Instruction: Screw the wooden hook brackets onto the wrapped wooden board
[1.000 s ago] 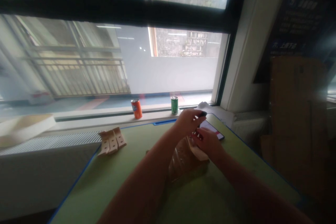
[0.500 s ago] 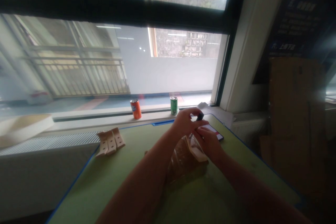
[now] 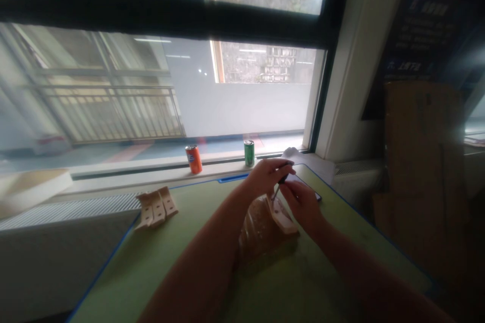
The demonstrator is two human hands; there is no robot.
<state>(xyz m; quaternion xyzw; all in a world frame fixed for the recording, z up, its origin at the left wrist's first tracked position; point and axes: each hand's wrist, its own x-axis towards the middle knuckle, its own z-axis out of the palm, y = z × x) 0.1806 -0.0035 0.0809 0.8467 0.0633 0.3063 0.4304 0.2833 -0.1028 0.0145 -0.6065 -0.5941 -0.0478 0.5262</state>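
Across the near scene spreads a green tabletop [image 3: 113,262], with a brown, clear-wrapped block [image 3: 259,232] near its middle. At left lie three cream holed pieces [image 3: 157,208]. Over the block's far side are the left hand [image 3: 265,176] and the right hand [image 3: 302,203]. Between them and the block rests a single holed piece [image 3: 285,222]. Smallest is a dark-handled screwdriver [image 3: 282,180], grasped by the left hand, tip at that piece; whether the right fingers pinch it, I cannot tell. Work seems partway: one piece in hand, three apart.
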